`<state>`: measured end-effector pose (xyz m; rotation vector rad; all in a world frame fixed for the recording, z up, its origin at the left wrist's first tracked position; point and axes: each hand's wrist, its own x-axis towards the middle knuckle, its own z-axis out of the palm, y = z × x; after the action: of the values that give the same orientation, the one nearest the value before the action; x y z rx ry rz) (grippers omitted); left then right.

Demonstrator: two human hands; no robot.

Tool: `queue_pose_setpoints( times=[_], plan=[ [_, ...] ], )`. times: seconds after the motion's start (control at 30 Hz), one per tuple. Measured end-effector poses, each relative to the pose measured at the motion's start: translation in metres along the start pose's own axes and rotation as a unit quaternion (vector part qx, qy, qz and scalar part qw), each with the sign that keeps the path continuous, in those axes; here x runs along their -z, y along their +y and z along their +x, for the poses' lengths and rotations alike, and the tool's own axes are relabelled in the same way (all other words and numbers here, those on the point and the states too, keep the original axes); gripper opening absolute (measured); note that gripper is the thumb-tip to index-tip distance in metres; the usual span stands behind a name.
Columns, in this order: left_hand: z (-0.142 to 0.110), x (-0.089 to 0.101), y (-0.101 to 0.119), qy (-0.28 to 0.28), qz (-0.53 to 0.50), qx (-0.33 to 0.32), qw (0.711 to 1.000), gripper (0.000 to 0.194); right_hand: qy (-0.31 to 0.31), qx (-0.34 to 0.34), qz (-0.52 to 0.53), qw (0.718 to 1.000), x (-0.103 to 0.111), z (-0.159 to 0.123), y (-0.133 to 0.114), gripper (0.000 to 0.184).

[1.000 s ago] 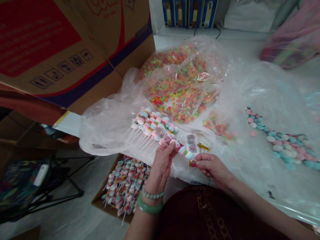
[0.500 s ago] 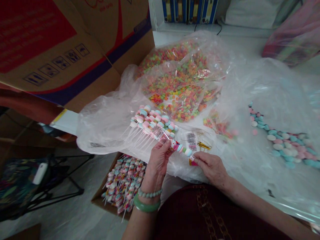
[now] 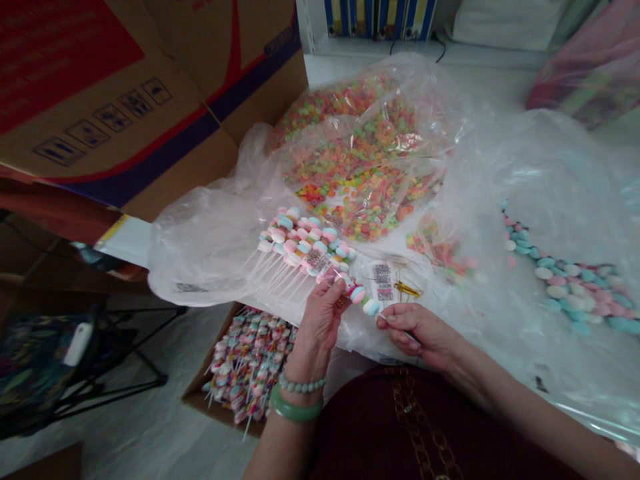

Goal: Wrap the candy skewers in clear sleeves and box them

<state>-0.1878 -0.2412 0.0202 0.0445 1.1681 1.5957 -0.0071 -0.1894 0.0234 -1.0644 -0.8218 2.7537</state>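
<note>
My left hand (image 3: 324, 308) is closed on the upper end of a candy skewer (image 3: 364, 298) strung with pink, blue and white pieces; a clear wrapper covers that end. At the skewer's lower end, my right hand (image 3: 423, 335) pinches the stick, its other fingers curled around something dark and thin that I cannot make out. Just beyond my left hand lies a row of similar candy skewers (image 3: 305, 237), their white sticks pointing toward me. A clear packet with a printed label (image 3: 316, 259) rests over them. Gold twist ties (image 3: 407, 289) lie beside a labelled plastic bag (image 3: 384, 280).
Large clear bags of small colourful ring candies (image 3: 360, 153) spread over the table. Loose pastel candies (image 3: 575, 290) lie on plastic at the right. A cardboard box of finished skewers (image 3: 245, 367) stands below the table edge, and a big carton (image 3: 150, 100) at the left.
My right hand has shifted slightly, its fingers more curled. The pink and yellow piece that showed below its fingertips is out of sight. The skewer has moved a little left.
</note>
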Motion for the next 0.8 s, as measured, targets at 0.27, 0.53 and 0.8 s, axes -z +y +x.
queue_pose_setpoints(
  times=[0.27,0.53,0.8],
  plan=[
    [0.0,0.004,0.009,0.004,-0.028,0.002,1.0,0.026,-0.096,-0.08,0.108,0.986,0.005,0.006,0.004,0.018],
    [-0.008,0.004,0.016,0.044,0.043,0.003,0.998,0.027,0.179,0.127,-0.203,0.954,-0.009,0.002,-0.003,0.018],
    [-0.009,0.007,0.024,0.047,0.073,0.0,0.996,0.028,0.203,0.278,-0.531,0.774,-0.003,-0.002,-0.003,0.021]
  ],
)
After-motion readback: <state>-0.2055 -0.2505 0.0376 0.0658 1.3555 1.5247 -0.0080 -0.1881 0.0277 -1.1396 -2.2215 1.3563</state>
